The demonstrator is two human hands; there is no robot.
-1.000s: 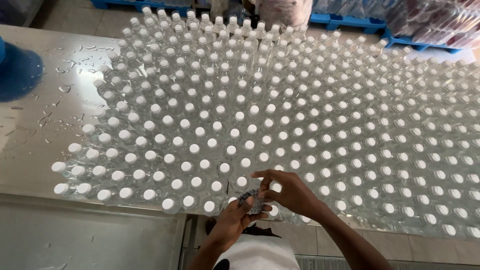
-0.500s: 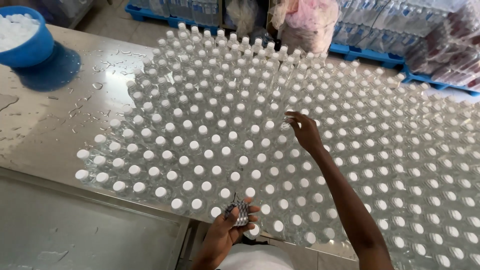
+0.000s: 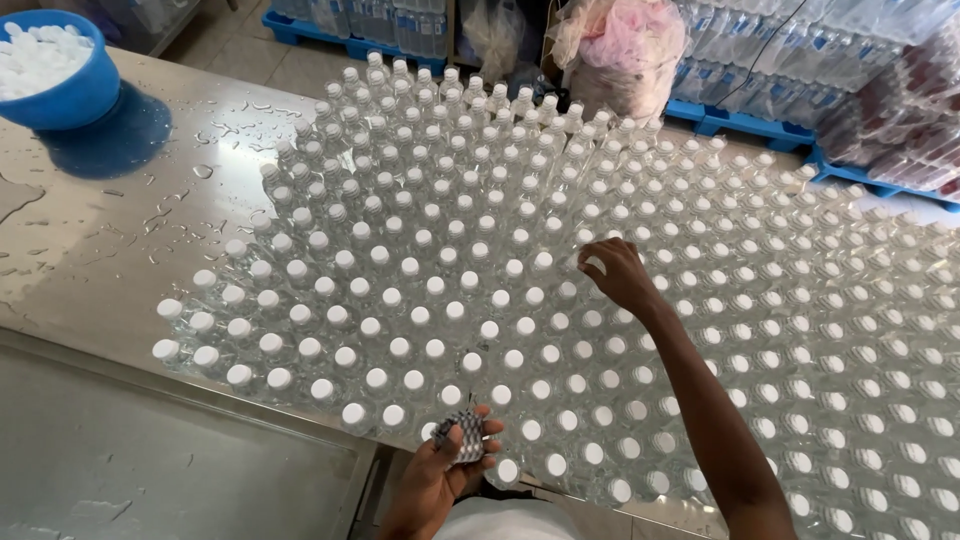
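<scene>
Hands work over a wet worktop (image 3: 120,270) packed with upright capped bottles (image 3: 480,300): right hand (image 3: 618,275), fingers curled loosely, reaches mid-frame to one bottle's cap (image 3: 596,266); left hand (image 3: 445,470) at bottom centre grips a small patterned bundle (image 3: 466,436).

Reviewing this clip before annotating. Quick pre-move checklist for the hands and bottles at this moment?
1. Left hand has a secure hold on the small patterned stack: ok, fingers wrapped round it at the near table edge.
2. Right hand on target: ok, fingertips rest on a bottle cap mid-field.
3. Capped clear bottles upright and packed: ok where visible.
4. Metal table dry: not ok, puddles and droplets at left.
5. Blue bowl of white caps clear of the bottles: ok.
6. What the stack is made of: cannot tell.
</scene>
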